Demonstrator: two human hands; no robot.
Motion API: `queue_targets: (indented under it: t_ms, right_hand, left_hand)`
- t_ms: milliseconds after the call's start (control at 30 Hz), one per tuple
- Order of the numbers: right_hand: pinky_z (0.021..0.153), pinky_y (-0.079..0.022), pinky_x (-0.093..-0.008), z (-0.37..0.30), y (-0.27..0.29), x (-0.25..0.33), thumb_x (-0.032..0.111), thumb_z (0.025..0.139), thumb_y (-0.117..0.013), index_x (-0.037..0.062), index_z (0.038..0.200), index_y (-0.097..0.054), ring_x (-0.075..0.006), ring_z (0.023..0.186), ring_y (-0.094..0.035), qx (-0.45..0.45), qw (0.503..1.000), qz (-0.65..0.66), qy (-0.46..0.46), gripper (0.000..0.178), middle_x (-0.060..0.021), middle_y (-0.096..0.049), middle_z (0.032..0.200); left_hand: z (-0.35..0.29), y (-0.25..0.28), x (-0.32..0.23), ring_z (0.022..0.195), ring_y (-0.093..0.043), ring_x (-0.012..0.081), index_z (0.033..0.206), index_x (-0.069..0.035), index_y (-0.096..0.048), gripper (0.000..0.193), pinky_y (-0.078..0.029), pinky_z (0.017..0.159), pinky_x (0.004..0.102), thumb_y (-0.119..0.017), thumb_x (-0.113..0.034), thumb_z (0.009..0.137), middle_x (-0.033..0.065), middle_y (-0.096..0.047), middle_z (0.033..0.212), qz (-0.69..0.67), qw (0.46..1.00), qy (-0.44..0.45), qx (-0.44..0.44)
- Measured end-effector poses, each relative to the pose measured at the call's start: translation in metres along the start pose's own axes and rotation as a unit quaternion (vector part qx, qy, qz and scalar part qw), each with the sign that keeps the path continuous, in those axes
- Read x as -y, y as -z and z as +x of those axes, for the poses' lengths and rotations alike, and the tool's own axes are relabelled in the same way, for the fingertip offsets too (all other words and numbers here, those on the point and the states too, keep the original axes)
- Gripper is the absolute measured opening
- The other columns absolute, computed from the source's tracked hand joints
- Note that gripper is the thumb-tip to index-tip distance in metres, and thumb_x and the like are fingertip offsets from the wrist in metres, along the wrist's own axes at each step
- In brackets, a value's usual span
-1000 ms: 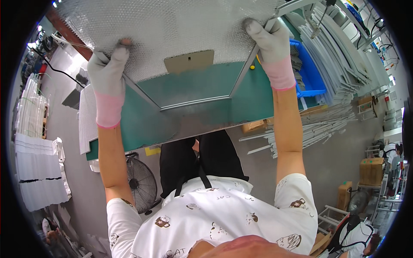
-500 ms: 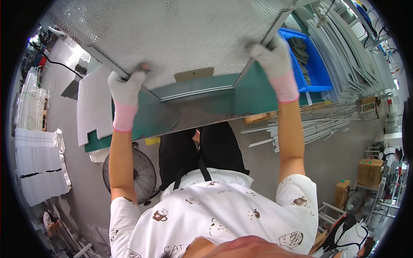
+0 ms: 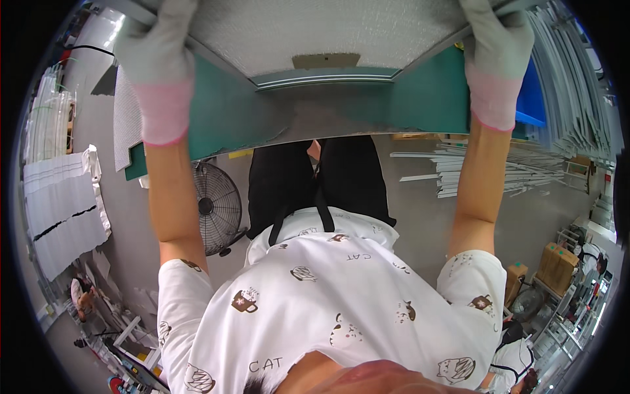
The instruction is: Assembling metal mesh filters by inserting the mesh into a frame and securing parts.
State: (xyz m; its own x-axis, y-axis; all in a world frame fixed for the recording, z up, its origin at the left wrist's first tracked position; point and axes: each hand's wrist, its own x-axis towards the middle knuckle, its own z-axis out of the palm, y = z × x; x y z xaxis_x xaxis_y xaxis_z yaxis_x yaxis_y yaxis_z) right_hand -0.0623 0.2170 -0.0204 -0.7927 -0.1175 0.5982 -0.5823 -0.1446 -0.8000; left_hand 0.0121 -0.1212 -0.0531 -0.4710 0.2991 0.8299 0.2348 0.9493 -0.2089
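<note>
A silvery mesh panel (image 3: 328,29) in a grey metal frame fills the top middle of the view, cut off by the upper edge. My left hand (image 3: 156,52), in a white glove with a pink cuff, is closed on the frame's left side. On the right side of the frame my right hand (image 3: 500,56), gloved alike, is closed too; its fingertips are partly hidden. A small grey-brown plate (image 3: 326,61) shows at the panel's near end. Just nearer runs the frame's pale end bar (image 3: 325,81), above a green-topped table (image 3: 426,108).
To the right stand a blue bin (image 3: 528,98), mostly behind my right hand, and stacked pale strips (image 3: 571,98). More strips (image 3: 453,171) lie below the table. A black floor fan (image 3: 213,207) is left of my legs. A perforated sheet (image 3: 125,118) lies at the table's left.
Both hands have come up closer to the camera and wider apart in view, gripping farther along the frame's sides. The view has shifted, and less of the panel and the blue bin shows.
</note>
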Motion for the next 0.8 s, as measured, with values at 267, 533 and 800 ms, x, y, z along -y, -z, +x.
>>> queue_targets:
  t_ms: [267,533,800]
  right_hand:
    - [0.078,-0.045,-0.0223,-0.037,0.042,-0.045,0.014,0.086,-0.071,-0.0008,0.1,-0.065,-0.0073,0.082,-0.058,-0.02,0.996,-0.089,-0.003,0.021,-0.0009,-0.066,0.093]
    - [0.069,-0.045,-0.0202,-0.054,0.032,-0.054,0.015,0.083,-0.075,-0.002,0.097,-0.067,-0.0053,0.075,-0.056,0.016,0.999,-0.013,-0.049,0.023,-0.0004,-0.067,0.086]
    - [0.068,-0.046,-0.0209,-0.051,0.031,-0.051,0.013,0.083,-0.074,-0.0022,0.097,-0.068,-0.0057,0.075,-0.058,0.027,0.998,-0.043,-0.034,0.022,-0.0014,-0.068,0.084]
  left_hand:
    - [-0.045,-0.015,-0.023,0.077,-0.063,0.0252,0.093,0.0,-0.066,0.016,-0.047,0.075,0.0274,-0.057,0.004,0.081,0.0129,-0.066,0.09,-0.135,0.984,0.12,-0.007]
    - [-0.055,-0.025,-0.063,0.079,-0.056,0.0082,0.104,0.002,-0.064,0.025,-0.046,0.074,0.0243,-0.069,-0.013,0.084,0.0028,-0.065,0.092,-0.432,0.835,0.34,0.004]
    - [-0.052,-0.113,-0.002,0.123,-0.046,0.0228,0.142,-0.003,-0.032,0.068,-0.037,0.106,0.0352,-0.065,-0.026,0.086,0.013,-0.043,0.14,-0.826,0.48,0.215,0.2]
